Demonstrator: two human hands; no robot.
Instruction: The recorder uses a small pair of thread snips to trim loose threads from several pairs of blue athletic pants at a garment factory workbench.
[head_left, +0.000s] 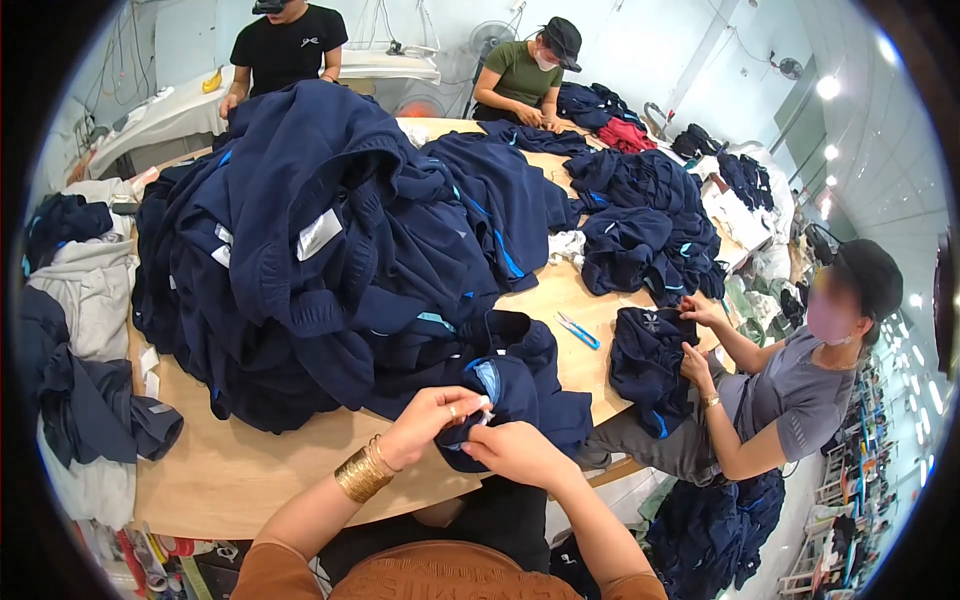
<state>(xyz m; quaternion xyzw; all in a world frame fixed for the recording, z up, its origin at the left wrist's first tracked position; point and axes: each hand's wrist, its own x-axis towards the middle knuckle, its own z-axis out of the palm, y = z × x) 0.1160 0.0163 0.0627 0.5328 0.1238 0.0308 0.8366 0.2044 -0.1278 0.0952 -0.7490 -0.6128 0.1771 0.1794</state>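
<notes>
At the near edge of the table I have a navy garment [545, 405] with a light blue inner edge. My left hand [432, 420], wearing a ring and gold bracelets, pinches the garment near that edge. A small white bit shows at its fingertips; whether it is a tag or thread I cannot tell. Close beside it, my right hand [515, 452] is closed on the garment's lower edge, thumb and fingers pressed together. Just beyond the hands rises a large heap of navy garments [400, 230] with ribbed cuffs and white labels.
Blue thread snips [578, 331] lie on the wooden table [230, 470], right of my garment. A co-worker [800, 370] at the right handles another navy garment [655, 365]. Two more people work at the far side. Grey and navy clothes [90, 300] hang at the left.
</notes>
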